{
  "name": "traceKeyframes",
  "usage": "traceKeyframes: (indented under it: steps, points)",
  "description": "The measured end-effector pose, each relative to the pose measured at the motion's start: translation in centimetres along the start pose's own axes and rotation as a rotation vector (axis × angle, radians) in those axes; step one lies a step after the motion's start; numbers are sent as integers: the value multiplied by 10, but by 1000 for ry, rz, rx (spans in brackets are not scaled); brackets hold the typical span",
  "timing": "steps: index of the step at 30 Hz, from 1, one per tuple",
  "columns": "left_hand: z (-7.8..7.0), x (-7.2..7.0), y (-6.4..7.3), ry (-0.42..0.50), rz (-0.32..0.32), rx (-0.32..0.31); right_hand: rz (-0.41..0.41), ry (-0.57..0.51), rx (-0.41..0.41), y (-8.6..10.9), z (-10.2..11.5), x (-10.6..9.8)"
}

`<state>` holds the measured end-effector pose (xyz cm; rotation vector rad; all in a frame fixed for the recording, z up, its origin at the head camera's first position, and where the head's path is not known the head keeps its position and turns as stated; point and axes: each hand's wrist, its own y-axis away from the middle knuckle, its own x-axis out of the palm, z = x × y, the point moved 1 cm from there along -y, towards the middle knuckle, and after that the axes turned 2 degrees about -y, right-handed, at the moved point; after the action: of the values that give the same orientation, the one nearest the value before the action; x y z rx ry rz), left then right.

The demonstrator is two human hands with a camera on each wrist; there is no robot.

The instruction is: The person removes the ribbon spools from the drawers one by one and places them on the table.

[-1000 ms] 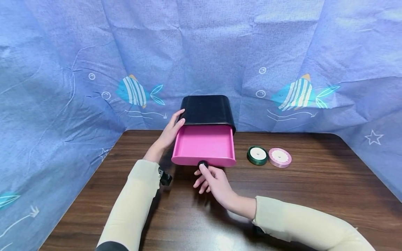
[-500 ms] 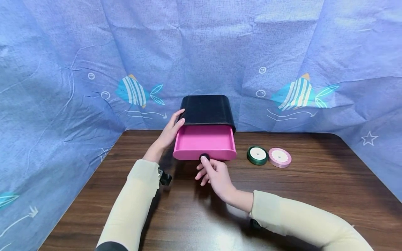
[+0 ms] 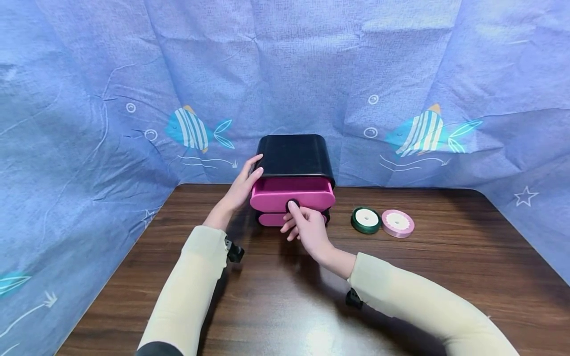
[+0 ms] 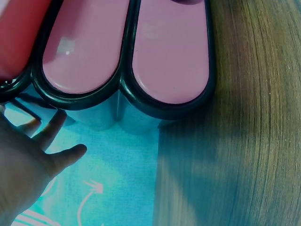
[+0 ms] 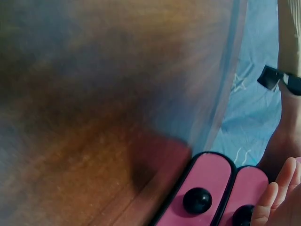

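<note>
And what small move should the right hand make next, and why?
Probably push the pink top drawer further into the black cabinet: it has slid inward yet still juts out, the right hand is on its black knob, and the left hand touches the cabinet's side.

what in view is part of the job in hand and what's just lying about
In the job:
top drawer, partly open
its black knob, with the right hand at it
black drawer unit, touched by the left hand

Apparently just lying about:
green spool and pink spool, untouched on the table
fish-print cloth, backdrop only
</note>
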<state>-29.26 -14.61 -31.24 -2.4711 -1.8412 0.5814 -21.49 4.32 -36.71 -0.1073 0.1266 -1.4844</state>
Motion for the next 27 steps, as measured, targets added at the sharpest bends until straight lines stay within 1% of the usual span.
traceKeyframes:
  steps: [2, 3, 9, 12, 16, 20, 24, 27]
  points:
    - [0, 0, 0, -12, 0, -1, -2, 0, -4, -5, 0, -1]
    - [3, 0, -2, -12, 1, -2, -3, -1, -5, -8, -1, -1]
    - [26, -2, -14, -40, -15, 20, -8, 5, -10, -22, -3, -3]
    - [31, -1, -16, -43, -21, 22, -17, 11, -3, -29, -4, -3]
    - [31, 0, -16, -18, -20, 14, -30, 1, 9, -35, -3, -3]
    - [24, -1, -14, 2, -11, -1, -38, -29, 7, -38, -3, -1]
    - [16, -3, -11, -8, -7, -16, -40, -35, -3, -40, -4, 1]
    - [18, -4, -11, -36, -15, -12, -36, -25, -2, -40, -5, 2]
